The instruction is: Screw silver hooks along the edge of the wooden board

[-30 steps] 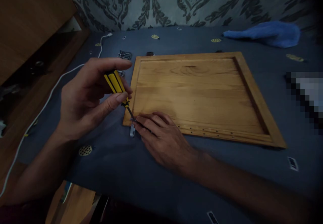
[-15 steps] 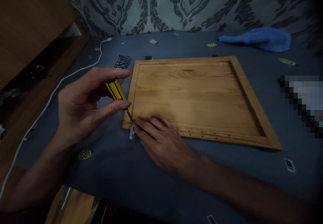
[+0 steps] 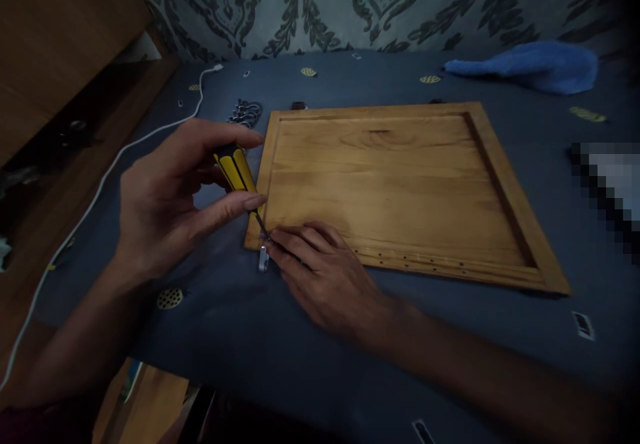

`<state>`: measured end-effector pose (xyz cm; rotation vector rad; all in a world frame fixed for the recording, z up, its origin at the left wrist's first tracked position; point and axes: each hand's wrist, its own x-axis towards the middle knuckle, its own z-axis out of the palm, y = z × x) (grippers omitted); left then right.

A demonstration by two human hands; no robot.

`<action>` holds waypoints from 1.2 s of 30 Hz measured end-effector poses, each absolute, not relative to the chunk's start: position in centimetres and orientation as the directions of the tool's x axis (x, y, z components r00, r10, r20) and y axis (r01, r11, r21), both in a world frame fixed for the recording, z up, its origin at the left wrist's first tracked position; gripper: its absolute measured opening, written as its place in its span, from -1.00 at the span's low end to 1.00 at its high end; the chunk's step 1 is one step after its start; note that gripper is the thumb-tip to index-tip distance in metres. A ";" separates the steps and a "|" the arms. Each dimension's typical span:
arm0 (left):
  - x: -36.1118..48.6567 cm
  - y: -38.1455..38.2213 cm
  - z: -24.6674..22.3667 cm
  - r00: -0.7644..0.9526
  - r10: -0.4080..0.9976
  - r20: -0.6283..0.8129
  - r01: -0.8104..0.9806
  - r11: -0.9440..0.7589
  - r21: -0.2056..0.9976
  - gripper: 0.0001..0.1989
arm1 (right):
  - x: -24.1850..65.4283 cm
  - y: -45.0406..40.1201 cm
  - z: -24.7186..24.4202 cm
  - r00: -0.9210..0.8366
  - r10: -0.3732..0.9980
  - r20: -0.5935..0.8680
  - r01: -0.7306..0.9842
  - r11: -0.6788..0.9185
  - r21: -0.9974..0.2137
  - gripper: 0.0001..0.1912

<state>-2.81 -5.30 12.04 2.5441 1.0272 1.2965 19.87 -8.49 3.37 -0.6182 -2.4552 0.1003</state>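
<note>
My left hand (image 3: 165, 197) is closed round the yellow-and-black handle of a screwdriver (image 3: 235, 169), thumb below and forefinger along the far side. Its shaft slants down to a small silver metal bracket (image 3: 263, 258) at the near left corner of a framed wooden panel (image 3: 400, 171). My right hand (image 3: 330, 274) lies over the panel's near edge, its fingertips pressed together against the bracket beside the screwdriver tip. Those fingers partly hide the bracket and any screw there. A row of small dark holes runs along the near rail.
Several metal hooks (image 3: 245, 112) lie in a pile behind the panel's left corner. A white cable (image 3: 120, 161) runs down the left side. A blue cloth (image 3: 540, 67) lies at the back right, and a blurred-out, dark-edged object (image 3: 607, 184) is at the right. Wooden furniture (image 3: 65, 37) stands at left.
The view has shifted slightly, so the panel sits a little higher and farther right. Both hands keep their places, with the screwdriver tip still at the bracket.
</note>
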 end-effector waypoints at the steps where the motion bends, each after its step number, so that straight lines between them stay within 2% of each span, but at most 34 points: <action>1: -2.7 -5.5 12.1 0.413 0.608 0.678 0.516 -0.770 0.376 -0.33 | 19.9 -8.5 3.3 -0.710 0.451 0.541 0.407 0.889 -0.207 -0.65; 6: -2.4 -6.0 12.7 0.439 0.648 0.622 0.441 -0.759 0.479 -0.38 | 19.9 -8.5 3.2 -0.711 0.457 0.535 0.413 0.887 -0.209 -0.65; 9: -2.6 -5.6 12.5 0.458 0.640 0.617 0.447 -0.766 0.462 -0.35 | 20.0 -8.5 3.2 -0.713 0.452 0.537 0.400 0.890 -0.219 -0.66; 15: -2.8 -5.1 12.2 0.361 0.608 0.707 0.494 -0.768 0.408 -0.37 | 20.0 -8.5 3.2 -0.723 0.461 0.514 0.397 0.887 -0.238 -0.64; 19: -2.8 -5.5 12.4 0.325 0.659 0.678 0.477 -0.733 0.485 -0.43 | 20.0 -8.5 3.2 -0.725 0.462 0.511 0.401 0.886 -0.232 -0.64; 22: -2.8 -5.4 12.3 0.370 0.664 0.650 0.428 -0.743 0.515 -0.43 | 20.0 -8.5 3.2 -0.719 0.460 0.520 0.399 0.887 -0.233 -0.64; 25: -2.8 -5.0 12.1 0.379 0.645 0.664 0.413 -0.760 0.502 -0.45 | 20.0 -8.5 3.2 -0.723 0.468 0.508 0.407 0.883 -0.234 -0.64; 29: -2.5 -4.9 11.9 0.311 0.600 0.737 0.478 -0.769 0.425 -0.50 | 20.1 -8.5 3.3 -0.722 0.462 0.515 0.406 0.886 -0.226 -0.65; 32: -2.3 -5.3 12.0 0.266 0.647 0.715 0.480 -0.732 0.484 -0.52 | 20.1 -8.5 3.4 -0.728 0.461 0.508 0.393 0.887 -0.242 -0.65; 36: -2.4 -5.5 12.1 0.303 0.685 0.663 0.423 -0.720 0.551 -0.50 | 20.0 -8.5 3.3 -0.729 0.465 0.502 0.390 0.885 -0.254 -0.65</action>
